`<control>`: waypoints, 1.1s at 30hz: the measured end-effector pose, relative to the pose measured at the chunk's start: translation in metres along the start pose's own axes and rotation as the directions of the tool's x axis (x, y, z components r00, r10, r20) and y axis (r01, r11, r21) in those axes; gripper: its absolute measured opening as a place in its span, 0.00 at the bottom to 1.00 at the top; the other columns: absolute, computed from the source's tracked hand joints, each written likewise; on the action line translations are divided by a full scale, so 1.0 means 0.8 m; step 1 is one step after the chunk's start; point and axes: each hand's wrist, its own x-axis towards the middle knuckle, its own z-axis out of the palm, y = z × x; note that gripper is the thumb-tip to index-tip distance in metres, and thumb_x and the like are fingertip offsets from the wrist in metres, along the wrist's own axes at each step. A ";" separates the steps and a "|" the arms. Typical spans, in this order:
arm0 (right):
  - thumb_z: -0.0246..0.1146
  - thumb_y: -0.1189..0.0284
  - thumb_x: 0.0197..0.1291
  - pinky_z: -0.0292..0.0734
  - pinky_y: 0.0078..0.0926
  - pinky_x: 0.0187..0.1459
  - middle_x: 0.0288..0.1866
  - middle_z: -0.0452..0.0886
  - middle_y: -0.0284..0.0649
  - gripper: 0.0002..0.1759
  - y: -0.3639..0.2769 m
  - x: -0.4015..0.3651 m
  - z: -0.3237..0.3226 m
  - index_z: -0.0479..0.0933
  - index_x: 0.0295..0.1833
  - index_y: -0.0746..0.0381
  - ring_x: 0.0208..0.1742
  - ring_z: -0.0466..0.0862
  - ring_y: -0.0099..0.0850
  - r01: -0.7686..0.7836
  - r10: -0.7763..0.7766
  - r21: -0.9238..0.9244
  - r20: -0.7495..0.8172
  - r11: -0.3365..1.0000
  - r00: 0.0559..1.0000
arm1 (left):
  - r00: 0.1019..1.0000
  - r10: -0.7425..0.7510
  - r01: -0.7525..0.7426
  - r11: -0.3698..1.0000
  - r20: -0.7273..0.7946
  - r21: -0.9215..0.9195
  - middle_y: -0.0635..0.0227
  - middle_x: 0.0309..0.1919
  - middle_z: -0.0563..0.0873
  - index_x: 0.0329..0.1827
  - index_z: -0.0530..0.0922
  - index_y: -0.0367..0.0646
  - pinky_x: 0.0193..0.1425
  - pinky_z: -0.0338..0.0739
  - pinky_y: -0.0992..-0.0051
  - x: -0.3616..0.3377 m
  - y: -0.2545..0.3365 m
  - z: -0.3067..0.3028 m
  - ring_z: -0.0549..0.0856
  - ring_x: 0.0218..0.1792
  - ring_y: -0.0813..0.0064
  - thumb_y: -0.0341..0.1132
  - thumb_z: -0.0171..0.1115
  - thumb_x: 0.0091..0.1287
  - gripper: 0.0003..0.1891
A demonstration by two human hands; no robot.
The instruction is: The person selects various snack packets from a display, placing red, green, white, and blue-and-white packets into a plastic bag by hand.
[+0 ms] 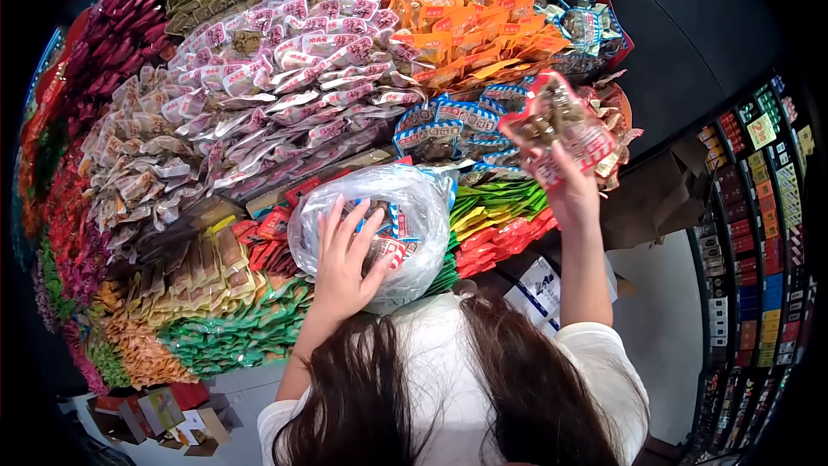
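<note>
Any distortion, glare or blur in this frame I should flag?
Head view: strong fisheye bending, so the shelves at right curve and the corners go black. Head view: glare on the clear plastic bag under the left hand and on the silver packets. Head view: the snack packet in the right hand looks slightly blurred.

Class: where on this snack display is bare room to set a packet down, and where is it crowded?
Bare: dark floor between the orange packets and the shelf rack. Crowded: the display, packets edge to edge around the left hand on the plastic bag and the right hand holding a red packet.
</note>
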 end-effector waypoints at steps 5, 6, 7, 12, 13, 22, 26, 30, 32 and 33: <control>0.61 0.80 0.66 0.82 0.48 0.59 0.62 0.77 0.44 0.28 -0.046 0.115 -0.133 0.64 0.71 0.62 0.60 0.82 0.39 0.270 -0.286 -0.127 -0.133 0.954 0.949 | 0.991 -0.076 0.066 0.994 0.112 0.090 0.60 0.74 0.67 0.65 0.76 0.49 0.77 0.45 0.41 -0.013 -0.012 0.008 0.58 0.75 0.44 0.45 0.65 0.64 0.26; 0.61 0.78 0.67 0.82 0.46 0.58 0.62 0.77 0.43 0.27 -0.053 0.134 -0.152 0.64 0.70 0.62 0.59 0.83 0.38 0.257 -0.278 -0.155 -0.135 0.954 0.951 | 0.991 -0.090 0.082 0.993 0.100 0.081 0.60 0.74 0.67 0.65 0.76 0.49 0.77 0.45 0.41 -0.013 -0.012 0.008 0.58 0.75 0.44 0.45 0.65 0.64 0.26; 0.62 0.77 0.67 0.83 0.43 0.58 0.61 0.77 0.42 0.27 -0.057 0.147 -0.164 0.65 0.70 0.62 0.57 0.83 0.36 0.247 -0.274 -0.228 -0.097 0.942 0.957 | 0.991 -0.089 0.081 0.994 0.104 0.078 0.61 0.74 0.66 0.65 0.76 0.50 0.77 0.44 0.41 -0.013 -0.012 0.009 0.57 0.75 0.44 0.45 0.65 0.63 0.26; 0.65 0.72 0.66 0.83 0.30 0.53 0.51 0.83 0.35 0.18 -0.061 0.218 -0.230 0.76 0.60 0.61 0.51 0.84 0.26 0.210 -0.180 -0.525 0.108 0.825 0.978 | 0.992 -0.083 0.076 0.994 0.094 0.081 0.62 0.74 0.66 0.64 0.77 0.50 0.77 0.43 0.40 -0.015 -0.016 0.013 0.58 0.75 0.45 0.46 0.64 0.64 0.26; 0.66 0.71 0.67 0.82 0.27 0.51 0.50 0.84 0.33 0.14 -0.060 0.231 -0.248 0.79 0.56 0.60 0.49 0.84 0.24 0.180 -0.166 -0.593 0.079 0.785 0.983 | 0.992 -0.094 0.088 0.993 0.086 0.075 0.62 0.74 0.66 0.64 0.77 0.50 0.77 0.43 0.40 -0.015 -0.016 0.014 0.58 0.75 0.45 0.46 0.64 0.64 0.26; 0.59 0.78 0.67 0.85 0.21 0.36 0.50 0.75 0.28 0.10 -0.106 0.244 -0.243 0.85 0.49 0.58 0.38 0.84 0.22 0.150 -0.044 -0.808 0.152 0.569 0.987 | 0.998 -0.067 0.066 0.994 0.013 0.091 0.65 0.73 0.68 0.61 0.79 0.50 0.75 0.47 0.39 -0.018 -0.021 0.020 0.62 0.73 0.47 0.49 0.63 0.63 0.25; 0.54 0.86 0.62 0.80 0.20 0.43 0.48 0.78 0.32 0.16 -0.103 0.250 -0.232 0.84 0.47 0.61 0.47 0.84 0.25 0.109 0.012 -0.945 0.118 0.308 0.993 | 0.997 -0.071 0.070 0.993 0.011 0.097 0.66 0.73 0.68 0.61 0.79 0.51 0.75 0.47 0.39 -0.019 -0.022 0.022 0.62 0.73 0.48 0.50 0.64 0.61 0.26; 0.49 0.91 0.53 0.76 0.20 0.43 0.44 0.77 0.35 0.22 -0.081 0.258 -0.219 0.85 0.45 0.63 0.47 0.80 0.27 0.299 0.021 -0.953 0.298 -0.054 0.954 | 0.997 -0.080 0.078 0.993 0.017 0.092 0.66 0.73 0.68 0.61 0.79 0.51 0.76 0.47 0.39 -0.018 -0.022 0.022 0.61 0.73 0.49 0.50 0.64 0.61 0.26; 0.52 0.89 0.49 0.74 0.22 0.45 0.41 0.76 0.38 0.21 -0.065 0.262 -0.215 0.85 0.44 0.64 0.44 0.79 0.31 0.305 0.045 -0.950 0.308 0.071 0.950 | 0.998 -0.069 0.068 0.992 0.008 0.102 0.67 0.73 0.68 0.62 0.79 0.51 0.76 0.47 0.39 -0.018 -0.022 0.021 0.61 0.74 0.49 0.50 0.64 0.62 0.26; 0.51 0.88 0.48 0.74 0.23 0.46 0.40 0.75 0.39 0.21 -0.059 0.265 -0.213 0.85 0.44 0.64 0.44 0.79 0.32 0.329 0.078 -0.944 0.330 0.017 0.941 | 0.997 -0.075 0.074 0.992 0.005 0.106 0.67 0.73 0.68 0.62 0.79 0.51 0.76 0.47 0.39 -0.018 -0.021 0.020 0.61 0.74 0.49 0.50 0.64 0.62 0.26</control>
